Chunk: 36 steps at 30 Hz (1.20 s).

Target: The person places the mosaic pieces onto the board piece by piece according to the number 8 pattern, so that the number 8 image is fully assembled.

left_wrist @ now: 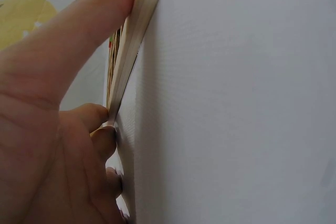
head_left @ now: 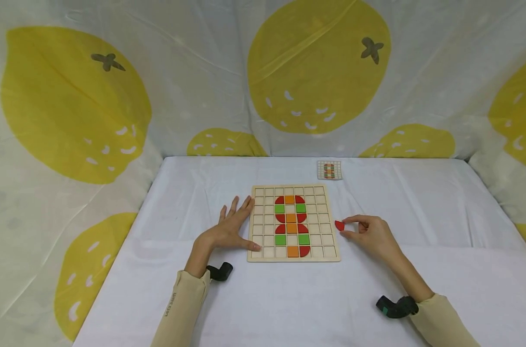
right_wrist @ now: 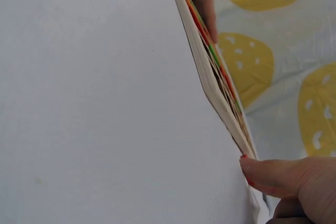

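A wooden grid board (head_left: 325,239) lies on the table with red quarter-circle, orange square and green square pieces set in its middle columns. Along its left side, my left hand (head_left: 226,232) is spread with straight fingers; the fingertips touch the upper left edge and the thumb rests at the lower left corner. Just off the board's right edge, my right hand (head_left: 374,240) pinches a red quarter-circle piece (head_left: 339,225) between thumb and forefinger. In the right wrist view, the thumb hides most of this piece, with bits of red showing at its tip.
A small card (head_left: 329,170) printed with a similar coloured grid pattern lies behind the board, toward the back edge of the white-covered table (head_left: 289,303). A lemon-print cloth (head_left: 219,91) hangs behind and at the sides. Black cameras sit on both wrists.
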Each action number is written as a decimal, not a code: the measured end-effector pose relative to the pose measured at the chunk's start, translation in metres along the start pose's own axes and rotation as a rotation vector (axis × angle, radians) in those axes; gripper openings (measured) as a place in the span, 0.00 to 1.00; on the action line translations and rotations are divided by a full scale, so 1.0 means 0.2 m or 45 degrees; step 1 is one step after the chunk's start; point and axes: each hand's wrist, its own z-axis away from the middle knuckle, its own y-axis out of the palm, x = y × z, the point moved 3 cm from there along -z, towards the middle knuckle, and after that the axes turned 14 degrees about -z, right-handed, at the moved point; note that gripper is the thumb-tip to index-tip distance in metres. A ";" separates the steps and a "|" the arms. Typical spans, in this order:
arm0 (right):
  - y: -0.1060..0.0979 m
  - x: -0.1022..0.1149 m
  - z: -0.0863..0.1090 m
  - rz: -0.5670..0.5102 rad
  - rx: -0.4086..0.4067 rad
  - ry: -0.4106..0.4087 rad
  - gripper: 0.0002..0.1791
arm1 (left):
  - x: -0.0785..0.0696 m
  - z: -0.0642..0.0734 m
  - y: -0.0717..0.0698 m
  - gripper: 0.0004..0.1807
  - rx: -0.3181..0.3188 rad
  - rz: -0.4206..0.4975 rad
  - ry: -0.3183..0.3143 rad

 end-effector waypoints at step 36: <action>0.42 0.32 0.11 -0.238 0.353 -0.246 0.14 | 0.01 0.00 0.01 0.75 -0.002 0.001 0.002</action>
